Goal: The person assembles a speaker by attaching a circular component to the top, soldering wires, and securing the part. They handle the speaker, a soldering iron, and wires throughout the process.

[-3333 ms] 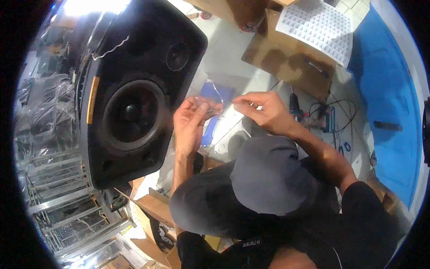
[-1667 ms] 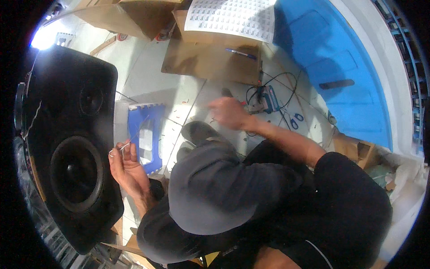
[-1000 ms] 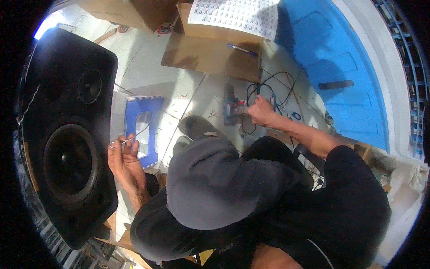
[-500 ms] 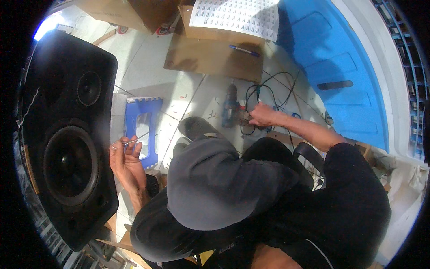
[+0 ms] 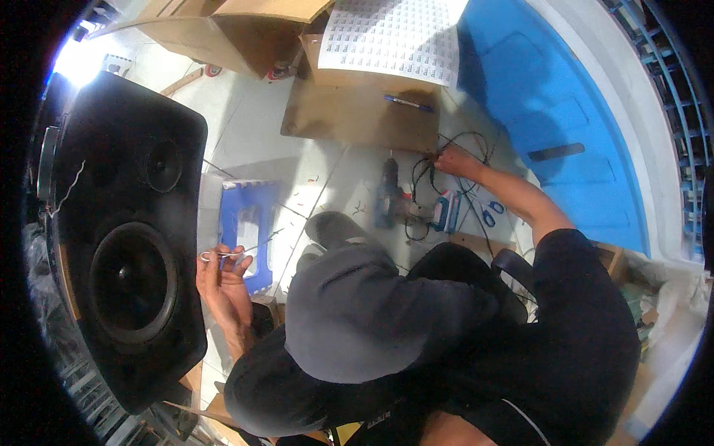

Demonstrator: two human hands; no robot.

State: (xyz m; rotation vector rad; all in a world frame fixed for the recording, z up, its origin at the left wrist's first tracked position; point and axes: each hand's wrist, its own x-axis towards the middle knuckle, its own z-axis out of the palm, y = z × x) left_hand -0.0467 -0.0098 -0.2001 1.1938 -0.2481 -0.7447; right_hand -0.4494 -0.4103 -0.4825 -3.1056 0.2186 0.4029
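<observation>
Left hand (image 5: 223,286) pinching thin wire (image 5: 245,251) beside black speaker (image 5: 126,238), over blue stool (image 5: 249,223). Right hand (image 5: 455,160) reaching far from speaker, fingers curling into black cables (image 5: 431,167); grip unclear.

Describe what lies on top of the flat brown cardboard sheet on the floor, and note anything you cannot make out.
On the cardboard sheet lies a blue pen. A white printed sheet on a box overlaps its far edge, hiding whatever sits beneath. The floor under the cardboard is covered.
</observation>
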